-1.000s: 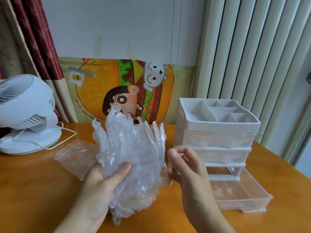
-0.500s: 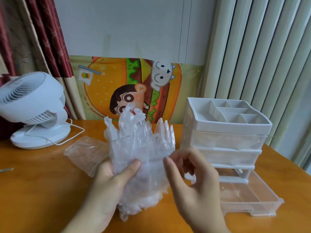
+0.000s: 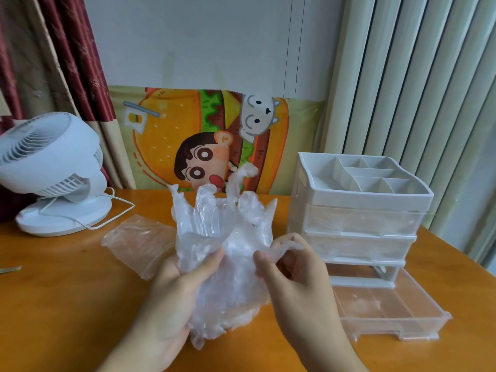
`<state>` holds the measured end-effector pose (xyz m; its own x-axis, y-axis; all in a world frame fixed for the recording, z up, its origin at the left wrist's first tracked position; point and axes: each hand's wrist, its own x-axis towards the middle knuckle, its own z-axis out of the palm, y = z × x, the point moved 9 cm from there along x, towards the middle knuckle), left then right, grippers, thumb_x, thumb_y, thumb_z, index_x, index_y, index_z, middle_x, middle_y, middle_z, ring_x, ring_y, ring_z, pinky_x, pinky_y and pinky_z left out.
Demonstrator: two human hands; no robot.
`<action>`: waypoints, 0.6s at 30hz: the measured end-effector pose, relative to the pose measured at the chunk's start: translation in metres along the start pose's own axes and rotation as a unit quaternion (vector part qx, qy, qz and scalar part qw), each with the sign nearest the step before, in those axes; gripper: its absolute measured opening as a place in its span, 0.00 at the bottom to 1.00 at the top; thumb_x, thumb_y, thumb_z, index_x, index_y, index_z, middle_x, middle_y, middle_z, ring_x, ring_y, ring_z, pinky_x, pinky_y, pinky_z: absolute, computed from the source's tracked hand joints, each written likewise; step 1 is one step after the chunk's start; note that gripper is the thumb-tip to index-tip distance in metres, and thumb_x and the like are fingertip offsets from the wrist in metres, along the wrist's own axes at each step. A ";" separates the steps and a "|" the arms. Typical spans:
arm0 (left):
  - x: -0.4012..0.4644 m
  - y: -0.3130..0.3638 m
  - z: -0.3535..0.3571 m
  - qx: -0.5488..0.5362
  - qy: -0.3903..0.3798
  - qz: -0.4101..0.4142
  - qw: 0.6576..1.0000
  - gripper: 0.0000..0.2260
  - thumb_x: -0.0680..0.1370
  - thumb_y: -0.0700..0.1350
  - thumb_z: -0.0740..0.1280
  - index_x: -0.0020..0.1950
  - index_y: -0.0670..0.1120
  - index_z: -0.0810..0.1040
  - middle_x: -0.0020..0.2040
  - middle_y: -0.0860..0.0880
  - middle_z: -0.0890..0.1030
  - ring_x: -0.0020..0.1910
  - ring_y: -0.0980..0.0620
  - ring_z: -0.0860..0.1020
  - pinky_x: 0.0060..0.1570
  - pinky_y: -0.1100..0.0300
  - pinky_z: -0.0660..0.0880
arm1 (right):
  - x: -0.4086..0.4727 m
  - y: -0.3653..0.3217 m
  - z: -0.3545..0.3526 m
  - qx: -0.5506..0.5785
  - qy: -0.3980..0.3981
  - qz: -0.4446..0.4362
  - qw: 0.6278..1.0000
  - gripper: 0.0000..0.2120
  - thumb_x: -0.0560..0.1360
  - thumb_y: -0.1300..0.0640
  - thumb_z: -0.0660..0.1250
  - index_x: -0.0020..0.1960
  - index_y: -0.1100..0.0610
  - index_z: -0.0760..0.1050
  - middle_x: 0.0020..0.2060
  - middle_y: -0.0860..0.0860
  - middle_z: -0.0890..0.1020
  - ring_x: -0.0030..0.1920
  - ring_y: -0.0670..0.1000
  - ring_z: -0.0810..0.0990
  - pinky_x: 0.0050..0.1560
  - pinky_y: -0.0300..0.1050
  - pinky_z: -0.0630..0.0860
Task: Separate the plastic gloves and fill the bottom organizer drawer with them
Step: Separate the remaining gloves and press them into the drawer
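I am seeing my left hand (image 3: 171, 294) gripping the gloves (image 3: 222, 237), a crinkly clear bunch standing up over the surface (image 3: 53, 304), thumb pressing on the front. My right hand (image 3: 292, 275) is pinching one edge of the bunch between thumb and curled fingers. Just right of it, the drawer (image 3: 389, 310) is sitting pulled out at the bottom of the organizer (image 3: 359, 210), and I am seeing no gloves in it. A clear bag (image 3: 139, 242) is lying left of the bunch. Farther back, a white fan (image 3: 53, 170) is standing at the left, and a cartoon cushion (image 3: 204, 138) is leaning on the wall.
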<state>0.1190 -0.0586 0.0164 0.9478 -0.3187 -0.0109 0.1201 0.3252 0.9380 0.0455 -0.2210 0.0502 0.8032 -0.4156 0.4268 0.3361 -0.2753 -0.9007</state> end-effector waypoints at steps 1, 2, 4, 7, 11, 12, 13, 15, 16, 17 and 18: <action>0.000 0.001 0.000 -0.006 0.002 0.000 1.000 0.09 0.78 0.41 0.71 0.57 0.43 0.86 0.52 0.41 0.88 0.51 0.42 0.87 0.50 0.49 0.80 | 0.001 0.005 -0.004 0.017 0.014 0.014 1.000 0.09 0.80 0.60 0.72 0.42 0.57 0.76 0.35 0.55 0.79 0.36 0.51 0.78 0.39 0.39 0.72; 0.000 0.002 -0.001 -0.011 0.007 -0.001 1.000 0.09 0.78 0.41 0.71 0.56 0.43 0.86 0.53 0.42 0.88 0.51 0.43 0.87 0.50 0.49 0.80 | 0.002 0.010 -0.007 0.033 0.025 0.032 0.999 0.07 0.80 0.60 0.72 0.43 0.57 0.78 0.37 0.59 0.82 0.38 0.56 0.80 0.40 0.44 0.75; 0.000 0.002 -0.001 -0.015 0.008 -0.005 1.000 0.08 0.78 0.41 0.71 0.55 0.44 0.87 0.53 0.43 0.88 0.52 0.44 0.87 0.52 0.49 0.78 | 0.004 0.017 -0.010 0.065 0.028 0.068 0.995 0.06 0.80 0.58 0.72 0.47 0.60 0.81 0.42 0.64 0.83 0.40 0.61 0.81 0.43 0.54 0.77; -0.001 0.002 -0.002 -0.010 0.013 -0.016 1.000 0.06 0.78 0.41 0.72 0.50 0.48 0.89 0.53 0.45 0.88 0.52 0.47 0.87 0.57 0.47 0.78 | 0.006 0.022 -0.016 0.100 0.037 0.101 0.989 0.10 0.81 0.58 0.71 0.42 0.61 0.80 0.34 0.60 0.81 0.34 0.49 0.77 0.38 0.41 0.72; 0.005 0.001 -0.011 0.076 0.053 -0.001 0.996 0.16 0.65 0.49 0.83 0.51 0.49 0.87 0.50 0.51 0.88 0.57 0.47 0.85 0.65 0.48 0.74 | 0.007 0.010 -0.021 0.047 0.027 0.063 0.997 0.12 0.78 0.57 0.73 0.39 0.58 0.77 0.30 0.54 0.73 0.33 0.47 0.70 0.36 0.40 0.67; 0.005 0.001 -0.014 0.100 0.063 0.003 0.993 0.20 0.61 0.51 0.84 0.51 0.50 0.86 0.48 0.52 0.88 0.56 0.49 0.84 0.64 0.51 0.73 | 0.007 0.005 -0.018 0.019 0.011 0.043 0.999 0.10 0.78 0.57 0.74 0.40 0.58 0.78 0.31 0.55 0.74 0.34 0.47 0.72 0.37 0.39 0.68; 0.005 0.001 -0.012 0.114 0.052 0.003 0.992 0.22 0.61 0.53 0.84 0.52 0.52 0.85 0.49 0.53 0.88 0.55 0.52 0.84 0.62 0.54 0.73 | 0.007 0.002 -0.016 -0.004 0.000 0.031 1.000 0.10 0.77 0.56 0.75 0.39 0.57 0.79 0.30 0.52 0.75 0.33 0.45 0.73 0.37 0.36 0.69; 0.000 -0.001 0.000 0.117 -0.016 -0.008 0.993 0.25 0.65 0.58 0.82 0.59 0.54 0.84 0.55 0.55 0.87 0.58 0.55 0.84 0.64 0.51 0.74 | 0.006 0.002 -0.013 -0.026 -0.012 0.034 0.999 0.12 0.77 0.55 0.75 0.38 0.58 0.80 0.28 0.45 0.76 0.32 0.43 0.73 0.35 0.32 0.69; -0.001 -0.004 0.003 0.117 -0.032 -0.014 0.993 0.27 0.66 0.63 0.81 0.62 0.56 0.83 0.57 0.55 0.86 0.60 0.53 0.83 0.66 0.47 0.74 | 0.005 0.003 -0.010 -0.031 -0.020 0.041 0.998 0.12 0.77 0.55 0.75 0.38 0.60 0.80 0.28 0.45 0.75 0.31 0.43 0.73 0.34 0.32 0.69; -0.002 -0.004 0.002 0.117 -0.032 -0.014 0.993 0.29 0.66 0.66 0.79 0.63 0.56 0.82 0.59 0.54 0.86 0.62 0.50 0.83 0.67 0.43 0.74 | 0.003 0.004 -0.008 -0.038 -0.030 0.050 0.998 0.13 0.77 0.55 0.74 0.38 0.62 0.79 0.28 0.47 0.74 0.30 0.44 0.71 0.33 0.33 0.68; 0.000 -0.004 0.001 0.119 -0.032 -0.006 0.992 0.27 0.68 0.67 0.77 0.63 0.56 0.82 0.59 0.52 0.86 0.62 0.48 0.83 0.67 0.42 0.75 | 0.003 0.005 -0.006 -0.043 -0.039 0.060 0.997 0.15 0.78 0.54 0.74 0.39 0.63 0.79 0.27 0.47 0.71 0.29 0.45 0.69 0.31 0.34 0.66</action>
<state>0.1176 -0.0609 0.0129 0.9255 -0.3788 -0.0071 0.0499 0.1034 0.9934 0.0464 -0.2286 0.0469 0.8720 -0.3818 0.3063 0.1949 -0.3032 -0.9328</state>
